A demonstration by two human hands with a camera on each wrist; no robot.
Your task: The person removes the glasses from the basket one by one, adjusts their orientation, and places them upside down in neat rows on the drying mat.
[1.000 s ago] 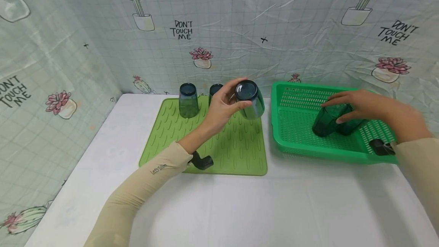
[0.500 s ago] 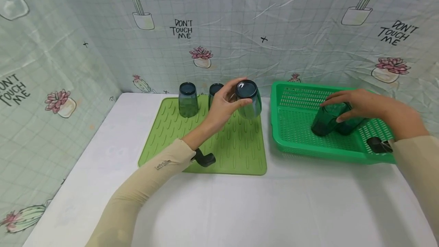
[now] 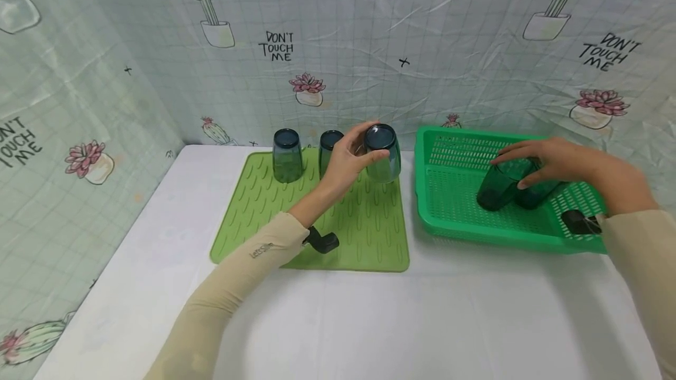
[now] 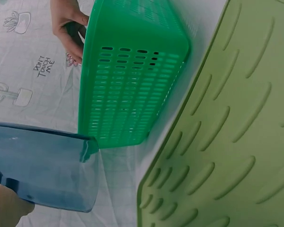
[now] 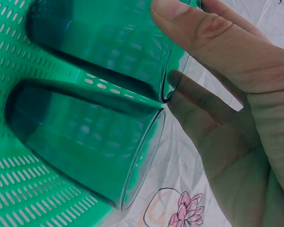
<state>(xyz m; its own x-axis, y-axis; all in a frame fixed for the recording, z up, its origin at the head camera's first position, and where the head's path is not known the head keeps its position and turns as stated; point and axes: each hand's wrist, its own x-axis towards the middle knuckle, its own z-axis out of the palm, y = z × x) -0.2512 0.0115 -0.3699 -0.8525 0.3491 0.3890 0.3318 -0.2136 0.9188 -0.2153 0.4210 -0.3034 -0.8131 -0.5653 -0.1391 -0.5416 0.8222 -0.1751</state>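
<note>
While the left hand (image 3: 345, 163) grips an upside-down bluish glass (image 3: 388, 158), thumb on its near side and fingers reaching around behind, the right hand (image 3: 557, 160) pinches the rim of a tilted glass (image 3: 495, 189) in a green basket (image 3: 449, 198). The bluish glass sits just right of the left hand, base up, above the far right part of a green ribbed mat (image 3: 259, 210); the left wrist view shows a gap between its rim and the mat. The pinched glass lies below and left of the right hand, its mouth up toward the fingers and its dark base low in the basket. A neighbouring glass (image 3: 538, 193) leans the same way directly under the right hand, close beside the first.

Left of the left hand, on the mat's far edge, stands an inverted glass (image 3: 287, 157); a second inverted glass (image 3: 328, 148) stands just behind that hand's wrist side, partly hidden by it. The mat extends below the left hand, and the basket surrounds the space beneath the right. Both rest on a white worktop (image 3: 369, 321). Beyond both hands hangs a cactus-printed cloth (image 3: 359, 34), and beige sleeves cover the forearms.
</note>
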